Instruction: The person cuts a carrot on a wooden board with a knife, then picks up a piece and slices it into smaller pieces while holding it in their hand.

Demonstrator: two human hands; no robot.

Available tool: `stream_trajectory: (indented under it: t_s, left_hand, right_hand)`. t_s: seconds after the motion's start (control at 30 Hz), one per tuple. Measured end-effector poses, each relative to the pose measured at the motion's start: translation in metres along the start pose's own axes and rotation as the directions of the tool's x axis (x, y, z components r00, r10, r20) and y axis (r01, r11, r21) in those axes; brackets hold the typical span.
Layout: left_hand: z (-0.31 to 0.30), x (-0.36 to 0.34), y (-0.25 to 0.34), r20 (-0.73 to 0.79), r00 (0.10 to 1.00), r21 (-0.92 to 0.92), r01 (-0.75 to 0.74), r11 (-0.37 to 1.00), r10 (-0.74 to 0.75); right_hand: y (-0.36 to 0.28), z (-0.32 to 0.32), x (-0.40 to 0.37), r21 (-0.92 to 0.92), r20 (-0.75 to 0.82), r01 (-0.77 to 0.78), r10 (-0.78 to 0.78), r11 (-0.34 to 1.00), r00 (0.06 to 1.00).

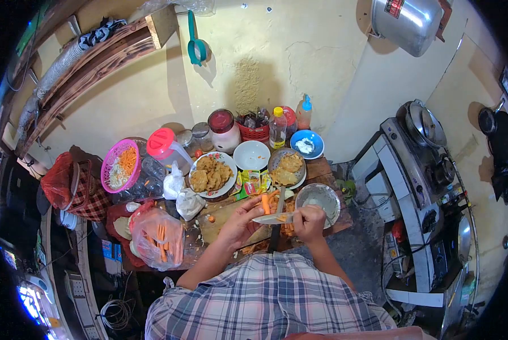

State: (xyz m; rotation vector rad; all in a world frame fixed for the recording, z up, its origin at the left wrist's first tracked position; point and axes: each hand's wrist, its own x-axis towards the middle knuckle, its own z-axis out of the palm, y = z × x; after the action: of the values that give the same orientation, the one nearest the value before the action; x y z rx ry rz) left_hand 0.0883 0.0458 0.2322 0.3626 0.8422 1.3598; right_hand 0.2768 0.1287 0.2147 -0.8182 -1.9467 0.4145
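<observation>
My left hand (238, 225) is closed around an orange carrot (266, 204), which points up and away from me. The knife (267, 218) is in my right hand (310, 223), its blade lying across the lower part of the carrot toward my left fingers. Beneath both hands, orange peelings or carrot pieces (288, 229) lie on the wooden table, partly hidden. Right beside my right hand stands a metal bowl (334, 198). A clear plastic bag (169, 226) with several carrots lies to the left of my left forearm.
Behind my hands are a plate of fritters (211, 173), a white bowl (251, 154), seasoning sachets (251, 184) and a blue bowl of white powder (316, 148). A pink basket (107, 170) of shredded vegetables stands at left. The stove (404, 147) is on the right.
</observation>
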Motion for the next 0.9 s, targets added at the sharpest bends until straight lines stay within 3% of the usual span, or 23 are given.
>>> stream_trajectory:
  t_s: [0.47, 0.9]
  left_hand:
    - [-0.003, -0.003, -0.003, 0.078, 0.996, -0.067, 0.057, 0.996, -0.052]
    - [0.004, -0.003, -0.011, 0.045, 0.997, -0.047, 0.062, 0.997, -0.059]
  right_hand:
    - [-0.006, -0.003, 0.003, -0.036, -0.055, 0.073, -0.075, 0.997, 0.996]
    - [-0.006, -0.003, 0.007, -0.054, -0.072, 0.103, -0.107, 0.993, 0.992]
